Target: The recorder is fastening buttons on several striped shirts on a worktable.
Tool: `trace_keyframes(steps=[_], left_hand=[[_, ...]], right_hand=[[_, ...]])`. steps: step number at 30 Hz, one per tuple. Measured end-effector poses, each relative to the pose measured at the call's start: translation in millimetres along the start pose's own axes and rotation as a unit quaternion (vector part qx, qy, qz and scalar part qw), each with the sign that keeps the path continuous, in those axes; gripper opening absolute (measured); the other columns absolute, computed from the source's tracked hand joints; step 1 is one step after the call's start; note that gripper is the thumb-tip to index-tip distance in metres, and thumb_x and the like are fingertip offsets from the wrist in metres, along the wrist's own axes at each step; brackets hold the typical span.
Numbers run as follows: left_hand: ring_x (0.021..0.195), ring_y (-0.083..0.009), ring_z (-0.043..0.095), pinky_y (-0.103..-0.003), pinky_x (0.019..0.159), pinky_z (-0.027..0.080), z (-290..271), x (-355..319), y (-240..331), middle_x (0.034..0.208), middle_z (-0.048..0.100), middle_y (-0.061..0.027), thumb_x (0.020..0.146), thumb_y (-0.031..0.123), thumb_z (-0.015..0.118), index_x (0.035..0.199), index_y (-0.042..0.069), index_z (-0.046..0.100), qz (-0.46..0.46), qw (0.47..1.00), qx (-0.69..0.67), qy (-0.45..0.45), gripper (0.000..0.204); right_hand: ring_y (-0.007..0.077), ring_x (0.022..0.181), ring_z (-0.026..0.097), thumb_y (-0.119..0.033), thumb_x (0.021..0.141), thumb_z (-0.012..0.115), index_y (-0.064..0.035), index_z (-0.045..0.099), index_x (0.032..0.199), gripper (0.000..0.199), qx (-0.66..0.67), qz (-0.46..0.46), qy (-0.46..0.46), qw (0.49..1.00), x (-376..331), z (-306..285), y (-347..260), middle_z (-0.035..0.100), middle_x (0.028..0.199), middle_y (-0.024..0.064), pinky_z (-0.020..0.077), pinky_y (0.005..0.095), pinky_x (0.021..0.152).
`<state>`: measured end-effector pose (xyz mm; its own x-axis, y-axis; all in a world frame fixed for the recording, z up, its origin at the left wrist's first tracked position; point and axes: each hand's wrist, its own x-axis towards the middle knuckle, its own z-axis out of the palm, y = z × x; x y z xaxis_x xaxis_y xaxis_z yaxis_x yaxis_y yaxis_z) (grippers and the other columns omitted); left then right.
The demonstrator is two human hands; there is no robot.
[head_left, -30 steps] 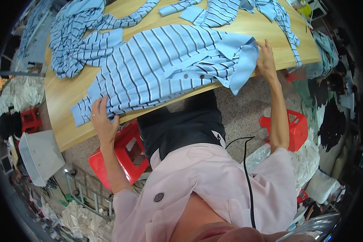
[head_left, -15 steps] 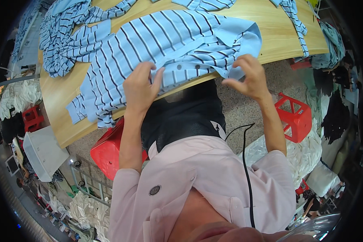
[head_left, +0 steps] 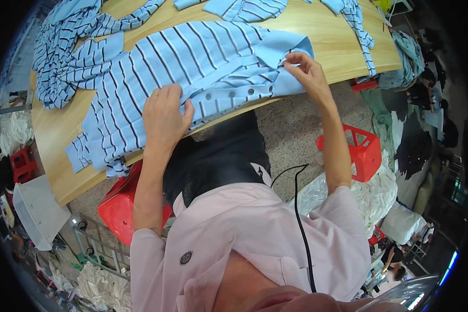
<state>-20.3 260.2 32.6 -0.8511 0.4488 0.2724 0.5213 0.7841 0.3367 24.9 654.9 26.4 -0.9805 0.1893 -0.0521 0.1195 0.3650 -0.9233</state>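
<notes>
A light blue shirt [head_left: 156, 62] with dark and white stripes lies along the table's near edge, its collar to the right. Dark round buttons run down its front band, which faces me. My left hand [head_left: 164, 114] rests on the middle of the shirt, fingers together on the cloth and thumb apart beside the front band. At the collar, my right hand [head_left: 309, 75] has its thumb and fingertips brought together on the collar edge. The cloth between those fingertips is mostly hidden.
More striped garments [head_left: 62, 62] are heaped at the table's left, with other pieces along the far side. The wooden table [head_left: 343, 62] ends just before my waist. Red stools [head_left: 120, 213] stand below on both sides, and a black cable [head_left: 300, 218] hangs over my chest.
My right hand has gone from hovering open near the collar to closing on its edge. My left hand has settled flatter on the shirt. The whole view has shifted slightly.
</notes>
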Motion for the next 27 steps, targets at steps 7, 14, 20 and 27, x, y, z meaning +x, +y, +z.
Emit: trace_keyframes(steps=[7,14,20,27], left_hand=[[0.098,-0.0361,0.069,-0.046,0.085,0.057,16.5,-7.7,-1.6,0.104,0.069,-0.0148,0.085,0.006,0.075,0.115,0.003,0.068,-0.036,0.99,-0.131,0.038,0.031],[0.097,-0.0339,0.069,-0.045,0.084,0.057,13.9,-7.0,-0.6,0.103,0.068,-0.0136,0.084,0.004,0.075,0.116,0.004,0.069,-0.052,0.985,-0.159,0.043,0.032],[0.093,-0.0323,0.07,-0.043,0.081,0.057,22.1,-15.0,-4.9,0.101,0.069,-0.0131,0.083,0.002,0.075,0.11,0.003,0.069,-0.067,0.975,-0.2,0.076,0.028],[0.09,-0.0358,0.07,-0.044,0.079,0.058,32.8,-17.3,-6.5,0.097,0.069,-0.0151,0.08,-0.001,0.077,0.1,0.002,0.069,-0.05,0.965,-0.217,0.14,0.021]], right_hand=[[0.0113,0.078,0.067,-0.032,0.09,0.093,0.0047,0.042,0.155,0.09,-0.004,0.028,0.205,0.978,40.5,39.3,18.4,0.073,0.098,0.0077,0.0546,0.0278,0.067],[0.0072,0.073,0.061,-0.03,0.093,0.091,-0.0024,0.043,0.16,0.087,-0.102,-0.015,0.21,0.972,58.7,38.7,7.3,0.072,0.098,0.0048,0.0518,0.0239,0.065],[0.0178,0.074,0.064,-0.033,0.089,0.092,-0.0065,0.068,0.138,0.061,-0.168,-0.067,0.118,0.976,54.6,50.2,0.7,0.071,0.092,0.007,0.055,0.0361,0.071],[0.0341,0.101,0.07,-0.014,0.094,0.08,-0.0089,0.079,0.113,0.02,-0.406,-0.266,0.1,0.868,34.9,54.1,-3.3,0.072,0.101,0.0101,0.0563,0.0444,0.085]])
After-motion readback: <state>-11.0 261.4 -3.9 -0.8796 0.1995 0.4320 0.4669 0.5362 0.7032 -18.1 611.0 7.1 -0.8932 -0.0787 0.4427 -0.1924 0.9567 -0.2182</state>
